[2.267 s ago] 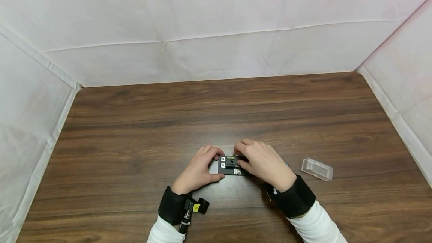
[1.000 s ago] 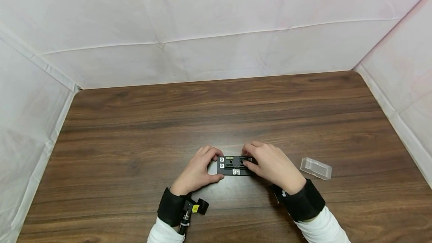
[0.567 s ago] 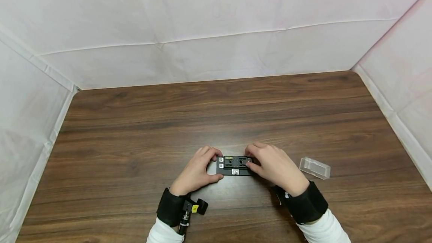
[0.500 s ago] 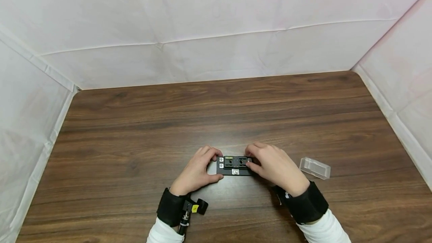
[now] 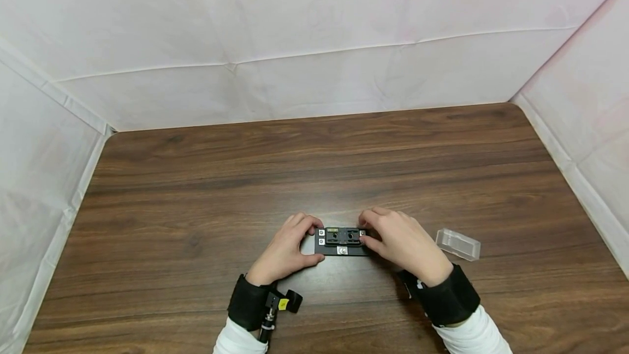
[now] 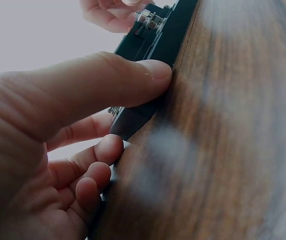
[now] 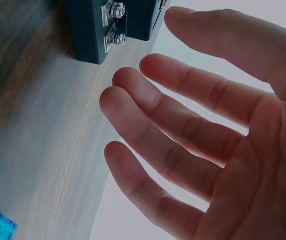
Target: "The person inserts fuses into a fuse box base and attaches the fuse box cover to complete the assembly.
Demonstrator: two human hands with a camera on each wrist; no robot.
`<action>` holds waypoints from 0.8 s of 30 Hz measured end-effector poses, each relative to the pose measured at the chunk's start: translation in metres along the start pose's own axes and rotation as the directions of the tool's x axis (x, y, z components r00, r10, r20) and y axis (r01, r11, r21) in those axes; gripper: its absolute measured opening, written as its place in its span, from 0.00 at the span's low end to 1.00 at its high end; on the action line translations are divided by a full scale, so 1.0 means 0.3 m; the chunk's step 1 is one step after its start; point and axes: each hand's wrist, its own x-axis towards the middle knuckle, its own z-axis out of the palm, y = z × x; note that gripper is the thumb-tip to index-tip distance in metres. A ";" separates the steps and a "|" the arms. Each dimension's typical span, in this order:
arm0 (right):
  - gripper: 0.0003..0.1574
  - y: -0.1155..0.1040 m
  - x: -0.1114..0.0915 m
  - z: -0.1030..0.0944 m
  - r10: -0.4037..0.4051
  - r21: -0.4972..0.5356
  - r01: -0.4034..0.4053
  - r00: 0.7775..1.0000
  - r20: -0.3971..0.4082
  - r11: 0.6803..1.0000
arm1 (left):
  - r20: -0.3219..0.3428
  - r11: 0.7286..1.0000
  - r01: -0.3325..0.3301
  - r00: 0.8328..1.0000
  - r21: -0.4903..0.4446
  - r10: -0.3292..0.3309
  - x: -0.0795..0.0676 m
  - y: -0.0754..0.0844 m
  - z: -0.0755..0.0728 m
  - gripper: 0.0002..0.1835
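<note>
In the head view a black electrical module (image 5: 343,236) with metal screw terminals and a raised black block on its base lies near the table's front. My left hand (image 5: 285,250) grips its left end, thumb on the near edge and fingers at the far edge. The left wrist view shows the thumb (image 6: 132,82) pressed along the module's side. My right hand (image 5: 400,245) is at the right end, hiding part of it in the head view. In the right wrist view its fingers (image 7: 168,115) are spread and loosely straight, with the thumb tip beside the raised block.
A clear plastic cover (image 5: 458,245) lies on the wooden table (image 5: 314,173) to the right of my right hand. A small blue and red thing (image 7: 1,226) shows at the right wrist view's lower left. White cloth walls (image 5: 314,86) stand around the table.
Since the earliest frame my right hand has moved right, from the module's middle to its right end, uncovering more of the raised block. My left hand keeps its grip.
</note>
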 end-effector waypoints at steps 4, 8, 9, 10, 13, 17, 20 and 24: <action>0.11 0.001 -0.004 -0.001 0.000 0.006 0.000 1.000 -0.004 1.000 | -0.005 1.000 -0.003 1.000 -0.001 0.003 -0.001 0.001 -0.001 0.25; 0.12 0.004 -0.012 0.000 0.006 0.011 -0.006 1.000 -0.002 1.000 | -0.009 1.000 -0.009 1.000 0.008 0.009 -0.003 0.000 0.000 0.25; 0.12 0.005 -0.014 0.001 0.008 0.011 -0.008 1.000 -0.002 1.000 | -0.011 1.000 -0.013 1.000 0.012 0.014 -0.004 0.000 0.000 0.25; 0.12 0.006 -0.016 0.001 0.009 0.010 -0.009 1.000 -0.003 1.000 | -0.010 1.000 -0.015 1.000 0.015 0.015 -0.004 0.001 0.001 0.25; 0.11 0.009 -0.022 0.001 0.011 0.012 -0.010 1.000 -0.011 1.000 | -0.009 1.000 -0.019 1.000 0.015 0.019 -0.004 0.001 0.002 0.25; 0.12 0.013 -0.025 0.000 0.014 0.013 -0.014 1.000 -0.018 1.000 | -0.007 1.000 -0.018 1.000 0.009 0.018 -0.004 0.001 0.004 0.24; 0.13 0.015 -0.027 -0.002 0.019 0.014 -0.019 1.000 -0.014 1.000 | -0.011 1.000 -0.024 1.000 0.012 0.024 -0.003 0.000 0.006 0.25; 0.15 0.019 -0.030 -0.004 0.022 0.015 -0.022 1.000 -0.009 1.000 | -0.019 1.000 -0.025 1.000 0.017 0.025 -0.001 -0.002 0.005 0.25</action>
